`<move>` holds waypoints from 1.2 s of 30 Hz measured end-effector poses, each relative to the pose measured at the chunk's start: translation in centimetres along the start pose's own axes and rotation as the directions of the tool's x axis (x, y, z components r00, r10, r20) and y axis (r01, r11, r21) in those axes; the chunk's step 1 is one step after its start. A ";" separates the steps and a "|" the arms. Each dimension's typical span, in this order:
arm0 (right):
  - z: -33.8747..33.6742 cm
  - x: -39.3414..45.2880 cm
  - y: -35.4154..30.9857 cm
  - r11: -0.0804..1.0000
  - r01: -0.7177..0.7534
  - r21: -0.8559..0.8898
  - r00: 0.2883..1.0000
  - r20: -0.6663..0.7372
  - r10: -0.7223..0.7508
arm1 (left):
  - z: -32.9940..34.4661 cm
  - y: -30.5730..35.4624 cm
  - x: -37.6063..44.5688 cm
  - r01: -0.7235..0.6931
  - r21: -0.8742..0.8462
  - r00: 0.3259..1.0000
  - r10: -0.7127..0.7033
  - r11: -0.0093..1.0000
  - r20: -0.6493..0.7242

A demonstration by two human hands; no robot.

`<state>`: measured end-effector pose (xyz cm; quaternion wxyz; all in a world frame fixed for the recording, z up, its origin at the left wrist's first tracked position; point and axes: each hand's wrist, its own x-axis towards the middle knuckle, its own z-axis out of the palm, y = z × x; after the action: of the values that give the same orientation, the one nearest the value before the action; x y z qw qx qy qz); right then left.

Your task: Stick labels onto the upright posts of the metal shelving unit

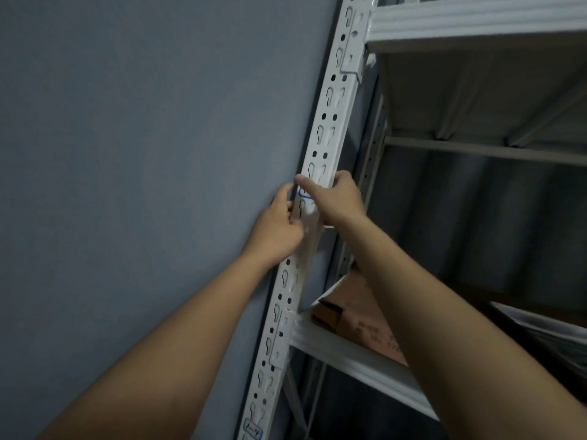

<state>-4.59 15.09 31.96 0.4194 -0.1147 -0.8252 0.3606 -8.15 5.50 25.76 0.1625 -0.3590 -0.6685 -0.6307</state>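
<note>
Pressing the label [305, 195] onto the upright post [330, 115], we smooth with our right hand's [340, 198] straight forefinger; our left hand [281, 230] pinches its backing strip [309, 236].

Head camera looks forward and upward, close to the upright post [330, 122].

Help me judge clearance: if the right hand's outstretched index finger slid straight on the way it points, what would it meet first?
Probably the left hand's fingertips at the post's left edge; the right hand points left across the label. Depth unclear.
</note>
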 end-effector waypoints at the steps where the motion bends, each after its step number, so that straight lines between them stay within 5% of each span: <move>1: 0.5 -0.2 -0.3 0.995 -0.006 -0.101 0.998 -0.063 0.000 | 0.0 0.0 0.0 0.002 0.005 1.000 -0.002 1.000 0.000; 4: 0.9 0.0 -0.4 0.981 -0.012 -0.196 0.992 -0.127 -0.013 | 0.0 -0.1 0.0 -0.015 -0.035 1.000 0.015 0.999 0.015; 10: -1.5 0.6 1.3 0.973 0.026 0.231 0.981 0.179 -0.069 | 0.0 -0.2 0.0 -0.028 -0.046 1.000 0.028 0.999 0.010; 13: -1.8 0.4 1.5 0.952 0.021 0.305 0.973 0.212 -0.089 | 0.0 -0.2 0.0 -0.040 -0.039 0.999 0.041 0.998 0.019; 20: 1.1 -0.9 1.4 0.988 0.107 -0.107 0.989 -0.087 -0.117 | 0.2 -0.5 0.3 -0.038 -0.036 0.999 0.038 0.999 0.007; 26: -1.7 -0.7 2.1 0.942 0.007 0.336 0.967 0.237 -0.091 | 0.0 -0.2 0.2 -0.022 -0.034 1.000 0.023 0.999 0.018; 28: -2.2 -1.2 2.1 0.931 0.035 0.364 0.955 0.261 -0.139 | 0.1 -0.3 0.1 -0.029 0.016 0.999 0.028 0.999 0.031; 29: -2.2 -1.3 2.1 0.948 0.153 0.278 0.958 0.194 -0.212 | 0.1 -0.4 0.0 -0.056 0.054 0.997 0.053 0.997 0.047; 31: -2.0 -1.6 2.4 0.893 0.413 -0.176 0.911 0.087 -0.404 | 0.1 -0.5 0.0 -0.129 0.205 0.988 0.108 0.970 0.110; 33: -1.7 -1.9 3.6 0.574 0.508 -0.643 0.803 0.111 -0.586 | 0.2 -0.5 0.0 -0.196 0.415 0.976 0.137 0.888 0.169; 36: -2.0 -1.4 5.1 0.253 0.484 -0.838 0.676 0.174 -0.717 | 0.5 -0.1 0.0 -0.201 0.602 0.978 0.126 0.773 0.165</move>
<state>-2.77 19.02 28.31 0.5128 -0.0166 -0.8096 -0.2853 -8.11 5.97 25.61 0.2859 -0.3791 -0.8117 -0.3400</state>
